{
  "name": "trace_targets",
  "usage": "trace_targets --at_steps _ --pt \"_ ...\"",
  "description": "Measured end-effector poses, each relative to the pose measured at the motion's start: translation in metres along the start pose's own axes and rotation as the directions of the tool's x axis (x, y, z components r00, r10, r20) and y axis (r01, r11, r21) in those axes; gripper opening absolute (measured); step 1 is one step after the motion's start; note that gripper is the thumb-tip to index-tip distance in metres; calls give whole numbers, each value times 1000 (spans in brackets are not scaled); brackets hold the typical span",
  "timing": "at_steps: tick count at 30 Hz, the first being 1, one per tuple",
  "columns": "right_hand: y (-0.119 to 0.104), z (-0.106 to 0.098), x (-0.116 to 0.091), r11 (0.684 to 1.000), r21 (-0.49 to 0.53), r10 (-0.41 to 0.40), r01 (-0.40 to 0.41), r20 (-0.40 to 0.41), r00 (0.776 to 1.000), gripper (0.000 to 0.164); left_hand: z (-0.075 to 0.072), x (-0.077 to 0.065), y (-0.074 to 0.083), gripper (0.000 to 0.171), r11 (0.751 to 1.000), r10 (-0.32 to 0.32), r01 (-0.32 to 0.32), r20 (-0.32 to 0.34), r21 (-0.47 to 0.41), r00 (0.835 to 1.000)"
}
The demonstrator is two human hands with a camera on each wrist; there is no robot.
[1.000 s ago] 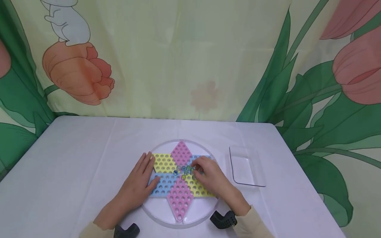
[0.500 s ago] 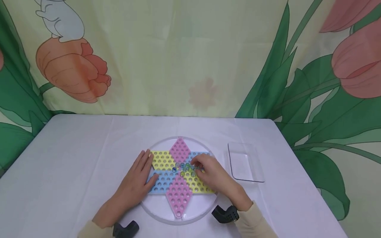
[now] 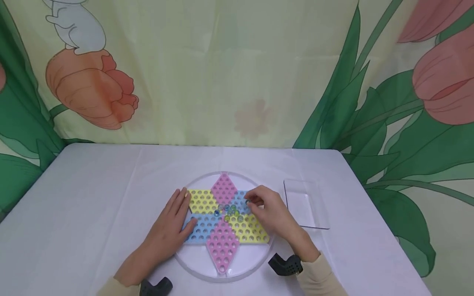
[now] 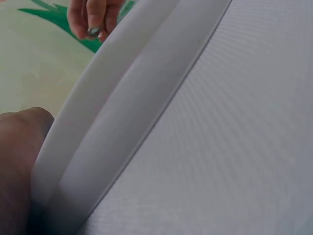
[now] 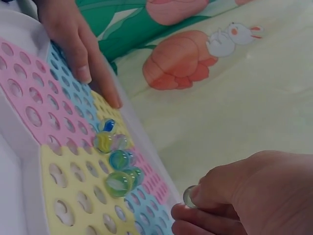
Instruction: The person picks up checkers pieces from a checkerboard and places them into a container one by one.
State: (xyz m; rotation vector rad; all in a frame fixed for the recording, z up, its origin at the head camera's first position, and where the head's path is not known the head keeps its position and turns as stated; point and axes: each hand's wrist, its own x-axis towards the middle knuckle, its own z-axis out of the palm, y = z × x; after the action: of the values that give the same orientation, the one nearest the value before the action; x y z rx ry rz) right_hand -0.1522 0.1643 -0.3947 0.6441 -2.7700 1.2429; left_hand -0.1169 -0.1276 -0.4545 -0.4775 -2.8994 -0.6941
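Observation:
A star-shaped Chinese checkers board (image 3: 223,250) with pink, yellow and blue sections lies in a round clear tray (image 3: 200,265). Several glass marbles (image 5: 118,183) sit in holes around its middle. My right hand (image 3: 272,209) pinches one greenish glass marble (image 5: 190,197) between thumb and fingers, above the right blue section. My left hand (image 3: 168,228) rests flat on the board's left edge, fingers straight, thumb on the blue section. In the left wrist view, the tray's pale rim (image 4: 122,98) fills the middle and the left hand shows only in part.
A clear rectangular plastic box (image 3: 305,205) stands right of the tray on the white-covered table (image 3: 85,205). Black wrist devices (image 3: 286,265) sit at both wrists. A printed curtain (image 3: 192,82) hangs behind the table.
My right hand has risen and moved right from the board's middle, now with a marble between its fingers. The left hand stays in place on the board.

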Motion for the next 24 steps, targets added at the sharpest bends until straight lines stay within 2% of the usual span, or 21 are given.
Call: trace_targets --at_steps 4,8,14,19,24 --pt "0 -4 0 999 31 -17 18 -44 999 18 0 0 0 72 1000 -3 3 -11 2 1000" --pt "1 -9 -2 997 81 2 3 -67 998 17 0 -2 0 72 1000 -20 20 14 5 1000" --pt "3 -20 -3 985 172 37 -18 -110 993 16 -1 -1 1 72 1000 -18 18 15 1 1000" --pt "5 -29 -6 987 155 67 -41 -165 984 17 1 -2 1 70 1000 8 -8 -29 16 1000" --pt "6 -42 -7 990 130 88 -62 -199 976 16 -1 1 2 70 1000 11 -11 -28 10 1000"
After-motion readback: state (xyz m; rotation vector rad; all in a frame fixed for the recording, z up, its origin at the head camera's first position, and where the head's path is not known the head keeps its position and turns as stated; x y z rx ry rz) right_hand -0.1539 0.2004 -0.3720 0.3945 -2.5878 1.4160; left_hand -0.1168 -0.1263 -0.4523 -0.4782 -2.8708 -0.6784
